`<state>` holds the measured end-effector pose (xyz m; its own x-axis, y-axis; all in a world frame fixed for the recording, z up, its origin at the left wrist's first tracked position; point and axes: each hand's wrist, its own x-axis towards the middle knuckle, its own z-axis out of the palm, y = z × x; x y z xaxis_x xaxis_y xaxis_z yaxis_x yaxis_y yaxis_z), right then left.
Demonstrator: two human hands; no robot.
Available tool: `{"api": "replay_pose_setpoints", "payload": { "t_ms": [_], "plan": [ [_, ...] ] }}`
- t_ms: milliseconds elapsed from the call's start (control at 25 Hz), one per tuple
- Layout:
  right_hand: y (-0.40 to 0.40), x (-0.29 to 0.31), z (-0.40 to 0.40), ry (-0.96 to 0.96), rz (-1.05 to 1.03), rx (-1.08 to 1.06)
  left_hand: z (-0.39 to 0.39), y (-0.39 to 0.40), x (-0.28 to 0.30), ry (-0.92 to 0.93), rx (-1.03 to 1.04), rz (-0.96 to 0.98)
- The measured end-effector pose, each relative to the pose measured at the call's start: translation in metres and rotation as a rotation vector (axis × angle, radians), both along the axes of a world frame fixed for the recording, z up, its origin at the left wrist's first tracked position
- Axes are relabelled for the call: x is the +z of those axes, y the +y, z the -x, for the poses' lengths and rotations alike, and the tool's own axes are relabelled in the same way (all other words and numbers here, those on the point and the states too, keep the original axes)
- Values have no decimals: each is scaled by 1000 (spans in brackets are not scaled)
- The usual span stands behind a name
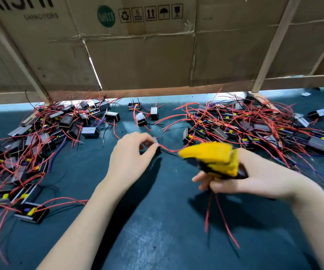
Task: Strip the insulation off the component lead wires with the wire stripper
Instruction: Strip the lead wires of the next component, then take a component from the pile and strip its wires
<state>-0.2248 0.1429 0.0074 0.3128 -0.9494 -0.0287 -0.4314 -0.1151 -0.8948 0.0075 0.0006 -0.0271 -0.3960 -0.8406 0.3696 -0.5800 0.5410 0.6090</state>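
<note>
My left hand pinches a small black and grey component on the dark green mat. Its red lead wire curves right to the head of the yellow wire stripper, which is blurred. My right hand grips the stripper's black handles low on the right. Red and black wires hang down below my right hand, perhaps from a component hidden in that hand.
Piles of black components with red leads lie at the left and the right of the mat. Three loose components sit in the middle at the back. A cardboard wall on a wooden frame closes the back.
</note>
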Motion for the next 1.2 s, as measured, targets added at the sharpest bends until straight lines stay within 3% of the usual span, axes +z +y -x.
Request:
{"api": "replay_pose_setpoints", "payload": {
  "t_ms": [200,320,440,560,640,720,800,880,960,1120,1200],
  "plan": [
    [-9,-7,-11,406,264,-149,1,0,-4,-181,-25,17],
    [-18,-17,1,707,315,-425,0,-5,-4,-124,3,5],
    [-24,-23,19,752,288,-810,-3,-7,-3,-69,59,4],
    [-24,-28,25,761,328,-957,-3,-8,-5,-89,62,-14],
    [-24,-29,23,621,415,-996,-5,-8,-5,-72,34,-49],
    [-22,-21,21,237,467,-985,-8,-10,-5,-55,8,-26],
    [-19,-11,17,-244,458,-777,-8,-10,-4,-47,-11,-14],
    [-15,-8,15,-390,423,-580,-3,-9,-3,70,-37,-105],
    [-14,-10,12,-248,411,-570,4,-7,-2,201,-68,-212],
    [-23,-24,-1,481,508,-752,14,0,0,351,-199,-387],
    [-25,-27,-7,701,556,-797,15,2,0,385,-221,-424]
  ]
}}
